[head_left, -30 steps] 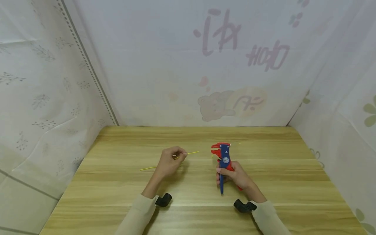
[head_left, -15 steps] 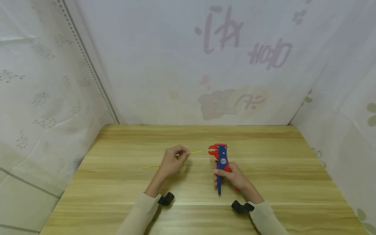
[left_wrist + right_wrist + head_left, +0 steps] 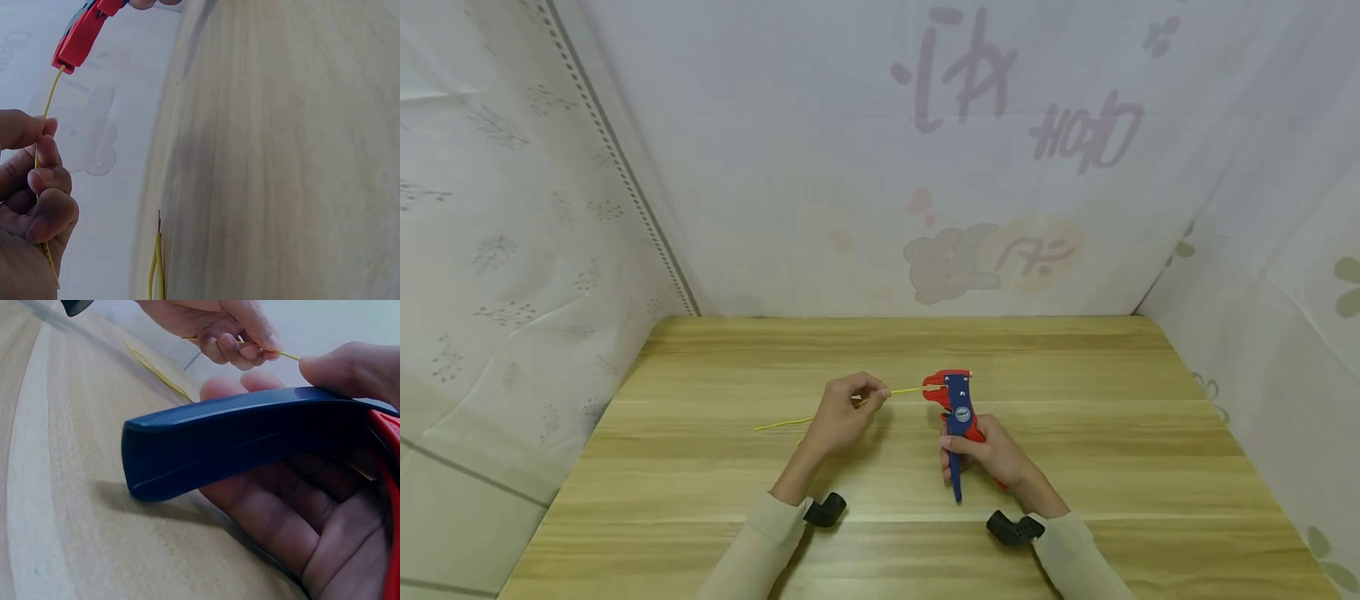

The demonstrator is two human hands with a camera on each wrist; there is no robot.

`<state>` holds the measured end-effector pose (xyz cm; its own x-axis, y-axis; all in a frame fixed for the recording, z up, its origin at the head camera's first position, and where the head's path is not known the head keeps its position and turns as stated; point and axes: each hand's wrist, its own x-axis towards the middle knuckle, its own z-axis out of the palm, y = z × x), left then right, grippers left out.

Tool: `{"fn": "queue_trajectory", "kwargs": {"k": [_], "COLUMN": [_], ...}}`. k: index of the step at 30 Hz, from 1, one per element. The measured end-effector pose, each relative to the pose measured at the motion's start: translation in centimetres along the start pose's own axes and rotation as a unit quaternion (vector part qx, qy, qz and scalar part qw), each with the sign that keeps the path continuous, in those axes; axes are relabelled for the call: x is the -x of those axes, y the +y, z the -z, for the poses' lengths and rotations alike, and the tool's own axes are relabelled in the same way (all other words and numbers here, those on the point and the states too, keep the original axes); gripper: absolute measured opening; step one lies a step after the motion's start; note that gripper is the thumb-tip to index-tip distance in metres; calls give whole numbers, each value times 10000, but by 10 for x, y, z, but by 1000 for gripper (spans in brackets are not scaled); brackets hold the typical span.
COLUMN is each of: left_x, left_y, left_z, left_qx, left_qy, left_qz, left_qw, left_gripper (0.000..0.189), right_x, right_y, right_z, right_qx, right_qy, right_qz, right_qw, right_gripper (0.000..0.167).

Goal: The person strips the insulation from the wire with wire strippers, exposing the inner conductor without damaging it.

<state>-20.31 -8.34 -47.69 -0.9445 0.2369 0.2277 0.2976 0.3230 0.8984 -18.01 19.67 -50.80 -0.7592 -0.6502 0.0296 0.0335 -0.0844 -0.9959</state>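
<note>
My left hand (image 3: 844,410) pinches a thin yellow wire (image 3: 906,390) between thumb and fingers, its free end pointing right. In the left wrist view the wire's tip (image 3: 55,84) meets the nose of the red jaws. Fingers of my right hand (image 3: 996,454) wrap the handles of a blue and red wire stripper (image 3: 961,408), held upright with its jaws facing left. Its blue handle (image 3: 237,422) fills the right wrist view, standing apart from the red one. More yellow wires (image 3: 156,265) lie on the table, one showing a bare copper end.
A wooden table (image 3: 1075,400) runs back to a printed cloth wall (image 3: 820,167). A tiny yellow scrap (image 3: 1012,360) lies toward the back right. Black wrist cameras sit at both cuffs, the left camera (image 3: 825,510) and the right camera (image 3: 1015,528).
The wire stripper has moved left in my right hand. My left hand has shifted slightly right with the wire, so the gap between wire tip and jaws has closed.
</note>
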Motion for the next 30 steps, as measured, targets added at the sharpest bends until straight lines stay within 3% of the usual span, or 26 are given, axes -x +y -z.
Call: {"fn": "queue_trajectory", "kwargs": {"k": [7,30], "left_x": [2,1], "left_y": [2,3], "left_z": [-2,-6], "left_qx": [-105,-230], "left_qy": [-115,-147], "left_qz": [-81,-411], "left_qw": [9998,9988], "left_gripper": [11,13], "right_x": [3,-1], "right_y": [1,-2], "right_z": [-1,-2], "right_qx": [67,333], "right_qy": [-28,-159], "right_qz": [-170,-204], "right_qw": [9998,9991], "right_gripper": [39,37]}}
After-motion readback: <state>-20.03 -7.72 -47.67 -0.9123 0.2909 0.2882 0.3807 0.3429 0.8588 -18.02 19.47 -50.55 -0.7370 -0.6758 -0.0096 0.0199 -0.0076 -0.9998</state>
